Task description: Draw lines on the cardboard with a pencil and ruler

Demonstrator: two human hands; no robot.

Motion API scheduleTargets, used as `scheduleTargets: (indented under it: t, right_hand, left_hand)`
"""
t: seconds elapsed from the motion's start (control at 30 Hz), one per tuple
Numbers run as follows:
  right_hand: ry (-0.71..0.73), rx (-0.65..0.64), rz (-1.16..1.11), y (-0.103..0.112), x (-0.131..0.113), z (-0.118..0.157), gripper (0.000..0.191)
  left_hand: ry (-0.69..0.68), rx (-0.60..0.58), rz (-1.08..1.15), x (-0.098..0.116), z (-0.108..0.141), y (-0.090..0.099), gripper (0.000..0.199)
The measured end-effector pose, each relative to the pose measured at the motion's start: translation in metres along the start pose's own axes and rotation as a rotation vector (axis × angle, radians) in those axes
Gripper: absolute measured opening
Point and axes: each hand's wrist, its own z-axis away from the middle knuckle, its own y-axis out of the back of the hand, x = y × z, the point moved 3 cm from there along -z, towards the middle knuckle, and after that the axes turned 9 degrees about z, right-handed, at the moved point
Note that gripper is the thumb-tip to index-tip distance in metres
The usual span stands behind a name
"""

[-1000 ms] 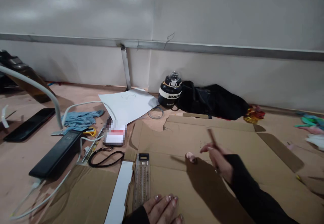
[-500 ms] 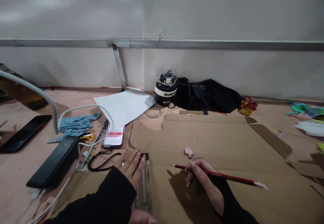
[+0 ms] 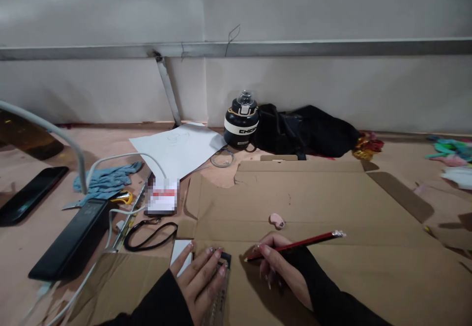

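Note:
My left hand point(image 3: 201, 281) lies flat with its fingers extended over a clear ruler point(image 3: 220, 299). The ruler rests on a flattened cardboard sheet point(image 3: 332, 205), and part of it is hidden under the fingers. A small white piece point(image 3: 181, 251) shows beneath the left fingertips. In my right hand point(image 3: 285, 269), a red and black pencil point(image 3: 306, 241) is pinched near its sharpened end. Its tip is low over the cardboard, just right of the ruler; I cannot tell whether it touches. Beyond this hand sits a small pink eraser-like piece point(image 3: 277, 221).
Left are a power bank point(image 3: 70, 242), a dark phone point(image 3: 33, 193), a blue glove point(image 3: 105, 181), a yellow cutter point(image 3: 123, 197) and a cabled phone point(image 3: 161, 198). Behind stand a black bottle point(image 3: 241, 122), white paper point(image 3: 177, 144) and a black bag point(image 3: 313, 129).
My left hand has shifted right and slightly down, uncovering the white piece; the ruler has moved right too. My right hand has moved left and down, with the pencil's back end raised.

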Motion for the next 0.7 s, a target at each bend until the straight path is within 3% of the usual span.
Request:
scheduleTargets:
  t: [0.03,0.1,0.13,0.17,0.27,0.33,0.4,0.47,0.57,0.63,0.7]
  right_hand:
    - [0.036,-0.014,0.026,0.000,0.001,-0.002,0.047]
    - [0.245,-0.082,0.131,0.000,0.004,-0.005,0.044]
    - [0.394,-0.130,0.211,-0.001,0.006,-0.005,0.044]
    - [0.600,-0.277,0.317,-0.005,0.008,-0.002,0.042]
    - [0.763,-0.254,0.418,-0.003,0.021,0.001,0.036]
    - [0.758,-0.171,0.421,0.002,0.025,0.005,0.034]
    - [0.656,-0.102,0.352,0.008,0.023,0.007,0.037]
    - [0.445,-0.007,0.226,0.016,0.020,0.005,0.045]
    - [0.156,0.089,0.049,0.023,0.010,-0.003,0.057]
    - [0.108,0.082,-0.020,0.020,0.000,-0.011,0.059]
    - [0.147,0.065,0.009,0.014,-0.009,-0.018,0.054]
  left_hand:
    - [0.010,-0.019,0.005,-0.001,0.001,-0.001,0.032]
    - [0.022,-0.040,0.022,-0.006,0.004,-0.004,0.034]
    - [0.024,-0.037,0.036,-0.009,0.006,-0.005,0.035]
    - [0.025,-0.026,0.051,-0.012,0.006,-0.006,0.036]
    - [0.045,0.041,0.062,-0.013,0.004,-0.008,0.036]
    - [0.102,0.106,0.024,-0.007,-0.001,-0.009,0.033]
    - [0.198,0.187,-0.018,0.003,-0.004,-0.010,0.034]
    - [0.287,0.235,-0.050,0.013,-0.006,-0.010,0.036]
    - [0.307,0.230,-0.082,0.023,-0.008,-0.013,0.038]
    - [0.312,0.241,-0.087,0.025,-0.008,-0.014,0.040]
    - [0.335,0.277,-0.086,0.025,-0.006,-0.016,0.040]
